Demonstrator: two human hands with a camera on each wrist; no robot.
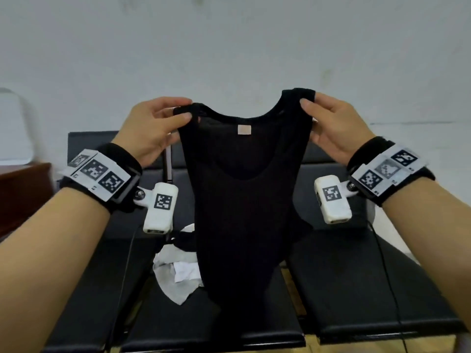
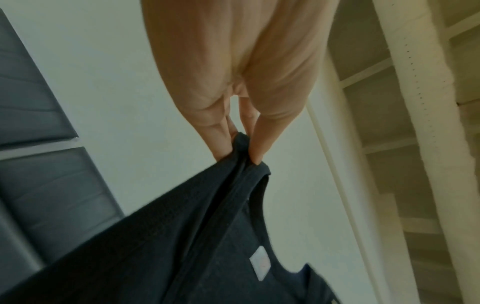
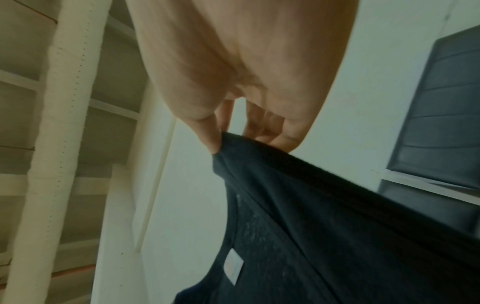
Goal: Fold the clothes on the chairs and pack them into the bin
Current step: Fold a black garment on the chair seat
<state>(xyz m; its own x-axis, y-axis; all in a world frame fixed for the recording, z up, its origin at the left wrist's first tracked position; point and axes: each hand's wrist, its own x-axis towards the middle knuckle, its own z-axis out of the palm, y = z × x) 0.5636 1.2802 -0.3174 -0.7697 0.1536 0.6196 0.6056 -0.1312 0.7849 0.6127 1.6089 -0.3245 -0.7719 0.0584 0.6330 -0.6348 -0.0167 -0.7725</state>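
A black sleeveless top (image 1: 244, 200) hangs upright in the air, spread between my two hands, a small pale label just below its neckline. My left hand (image 1: 187, 109) pinches the left shoulder strap between thumb and fingers. My right hand (image 1: 307, 99) pinches the right strap, held slightly higher. The left wrist view shows my left hand (image 2: 239, 152) gripping the strap of the top (image 2: 182, 246). The right wrist view shows my right hand (image 3: 233, 142) on the edge of the top (image 3: 324, 226). The hem hangs down over the black chairs (image 1: 356, 276). No bin is in view.
A white garment (image 1: 178, 273) lies crumpled on the chair seats behind the top's lower left. The black padded chairs stand side by side against a pale wall. A brown wooden surface (image 1: 23, 197) sits at the far left.
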